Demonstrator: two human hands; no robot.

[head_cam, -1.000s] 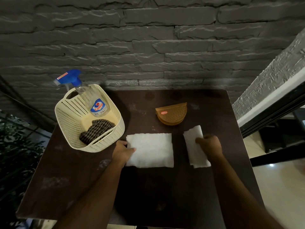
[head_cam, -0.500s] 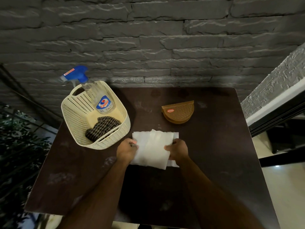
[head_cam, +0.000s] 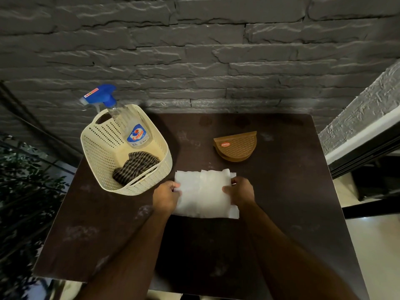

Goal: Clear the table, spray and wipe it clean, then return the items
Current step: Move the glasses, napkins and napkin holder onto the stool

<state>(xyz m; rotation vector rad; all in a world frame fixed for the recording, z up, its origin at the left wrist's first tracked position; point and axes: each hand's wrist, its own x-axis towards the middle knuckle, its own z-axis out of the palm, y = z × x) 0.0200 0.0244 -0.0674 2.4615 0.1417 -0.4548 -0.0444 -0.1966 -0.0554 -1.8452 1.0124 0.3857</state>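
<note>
A stack of white paper napkins (head_cam: pixel 204 193) lies on the dark brown table (head_cam: pixel 281 213) near its middle. My left hand (head_cam: pixel 165 197) pinches the stack's left edge, and my right hand (head_cam: pixel 241 191) grips its right edge. Behind them a brown half-round napkin holder (head_cam: pixel 236 145) sits on the table. At the back left stands a cream perforated basket (head_cam: pixel 101 152), which holds a spray bottle (head_cam: pixel 121 118) with a blue trigger head and a dark striped cloth (head_cam: pixel 135 166).
A dark stone wall runs along the table's far edge. To the left are plant leaves (head_cam: pixel 23 191) and a railing. On the right a textured wall and a dark frame (head_cam: pixel 368 148) stand over a pale floor.
My right hand has carried the right-hand napkins leftward onto the left pile. Both hands now hold the merged stack at its two sides.
</note>
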